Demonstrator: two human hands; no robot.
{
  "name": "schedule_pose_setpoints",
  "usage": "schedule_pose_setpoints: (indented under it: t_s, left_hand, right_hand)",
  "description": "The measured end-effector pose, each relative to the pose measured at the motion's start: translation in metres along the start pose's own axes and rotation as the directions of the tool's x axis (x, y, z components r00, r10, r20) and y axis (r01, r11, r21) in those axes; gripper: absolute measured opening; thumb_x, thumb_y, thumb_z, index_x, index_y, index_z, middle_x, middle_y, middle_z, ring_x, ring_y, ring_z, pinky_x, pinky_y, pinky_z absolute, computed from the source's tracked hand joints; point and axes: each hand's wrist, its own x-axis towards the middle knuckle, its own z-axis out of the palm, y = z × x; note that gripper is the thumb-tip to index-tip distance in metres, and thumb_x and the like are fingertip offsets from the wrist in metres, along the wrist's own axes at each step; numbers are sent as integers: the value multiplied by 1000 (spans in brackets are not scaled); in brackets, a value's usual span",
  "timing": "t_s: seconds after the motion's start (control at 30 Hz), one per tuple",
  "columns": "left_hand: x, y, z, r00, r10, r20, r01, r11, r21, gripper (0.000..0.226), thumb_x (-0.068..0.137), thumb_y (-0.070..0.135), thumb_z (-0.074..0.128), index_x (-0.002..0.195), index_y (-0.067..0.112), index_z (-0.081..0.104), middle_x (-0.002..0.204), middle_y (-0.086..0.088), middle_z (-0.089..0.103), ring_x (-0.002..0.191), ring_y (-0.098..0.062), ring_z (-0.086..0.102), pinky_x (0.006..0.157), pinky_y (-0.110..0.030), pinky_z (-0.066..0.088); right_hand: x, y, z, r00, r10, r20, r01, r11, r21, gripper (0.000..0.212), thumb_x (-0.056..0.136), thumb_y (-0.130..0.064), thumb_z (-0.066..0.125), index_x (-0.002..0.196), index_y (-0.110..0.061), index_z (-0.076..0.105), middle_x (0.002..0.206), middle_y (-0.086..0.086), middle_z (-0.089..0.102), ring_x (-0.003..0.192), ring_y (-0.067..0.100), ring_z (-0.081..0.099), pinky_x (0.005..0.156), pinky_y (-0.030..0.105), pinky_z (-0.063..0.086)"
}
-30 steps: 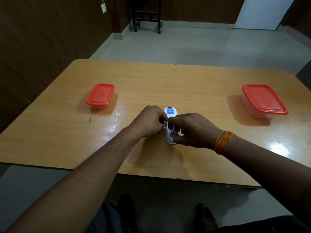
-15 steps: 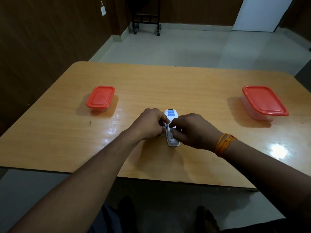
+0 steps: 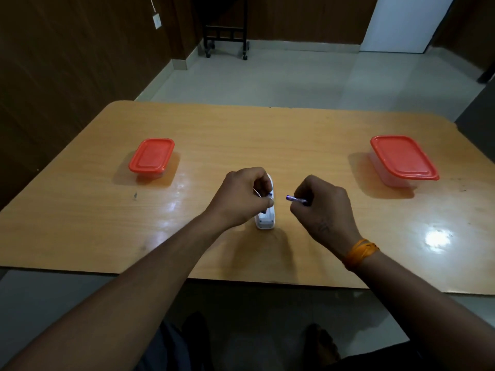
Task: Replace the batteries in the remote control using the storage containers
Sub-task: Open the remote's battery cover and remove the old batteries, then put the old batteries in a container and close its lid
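We pinch a battery (image 3: 296, 200) in our right hand (image 3: 322, 210), long axis left-right | left hand (image 3: 241, 198) grips the remote (image 3: 265, 219), long axis pointing away from us

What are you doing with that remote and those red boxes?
A person is changing a remote's batteries. The right hand pinches a small purple battery just beside the white remote, which lies on the wooden table. The left hand grips the remote, and its fingers seem to be working at another battery, though that is hard to see. Two red-lidded containers, one on the left and one on the right, sit closed and untouched.
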Motion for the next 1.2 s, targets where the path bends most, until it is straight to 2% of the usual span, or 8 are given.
schedule_pose_setpoints:
  t_s: [0.13, 0.33, 0.47, 0.6, 0.83, 0.97, 1.1, 1.2]
  left_hand:
    - [-10, 27, 36, 997, 82, 7, -82, 997, 9, 15, 76, 6, 75, 83, 20, 73, 76, 8, 73, 68, -1, 66, 67, -23, 52]
    - [-14, 58, 93, 993, 70, 90, -78, 992, 98, 17, 80, 12, 73, 86, 26, 78, 84, 7, 76, 80, -9, 70, 75, -27, 57]
    - [-4, 62, 115, 994, 39, 100, -58, 978, 198, 18, 80, 15, 72, 95, 21, 81, 94, 1, 77, 92, -16, 70, 82, -31, 58]
    - [2, 62, 133, 990, 60, 129, -95, 953, 287, 15, 83, 18, 68, 95, 16, 77, 89, -2, 72, 89, -22, 67, 69, -28, 52]
    - [8, 68, 149, 989, 91, 115, -128, 920, 371, 13, 84, 17, 66, 90, 8, 73, 83, -7, 70, 82, -27, 65, 69, -38, 58]
    - [9, 65, 150, 989, 108, 97, -137, 917, 375, 15, 87, 21, 67, 95, 10, 74, 87, -6, 72, 85, -26, 66, 67, -31, 51]
    - [9, 61, 148, 986, 157, 62, -169, 913, 371, 26, 91, 34, 68, 106, 13, 75, 92, -3, 75, 89, -24, 68, 75, -34, 56]
    - [10, 62, 142, 972, 237, -5, -219, 908, 356, 29, 96, 37, 66, 110, 13, 76, 94, -4, 74, 88, -22, 69, 74, -28, 47]
  right_hand:
    - [-24, 24, -26, 992, 116, -56, -119, 992, -41, 24, 88, -10, 75, 111, -16, 78, 95, 4, 81, 87, 25, 73, 77, 35, 55]
    - [-40, 59, -51, 959, 281, 27, -272, 948, -167, 10, 97, -19, 68, 102, -20, 76, 95, 2, 77, 90, 27, 69, 76, 41, 57]
    - [-38, 71, -54, 933, 359, -7, -348, 901, -259, 9, 91, -26, 72, 97, -21, 77, 99, 2, 74, 91, 24, 67, 70, 33, 52]
    - [-37, 77, -51, 891, 454, 30, -434, 869, -238, 10, 83, -24, 73, 89, -20, 81, 93, 4, 77, 87, 28, 70, 67, 30, 48]
    - [-35, 84, -52, 888, 459, 35, -437, 864, -250, 17, 84, -28, 76, 90, -12, 80, 93, 9, 77, 90, 32, 69, 73, 32, 52]
    - [-35, 85, -53, 892, 450, 38, -427, 868, -251, 23, 86, -34, 76, 91, -12, 79, 94, 8, 76, 89, 29, 68, 73, 31, 52]
    - [-35, 85, -55, 893, 449, 34, -430, 872, -234, 28, 84, -37, 77, 91, -11, 79, 93, 7, 76, 90, 29, 69, 73, 32, 52]
    - [-32, 87, -59, 889, 458, 35, -440, 871, -218, 29, 84, -39, 77, 90, -10, 79, 90, 6, 76, 88, 28, 69, 70, 30, 50]
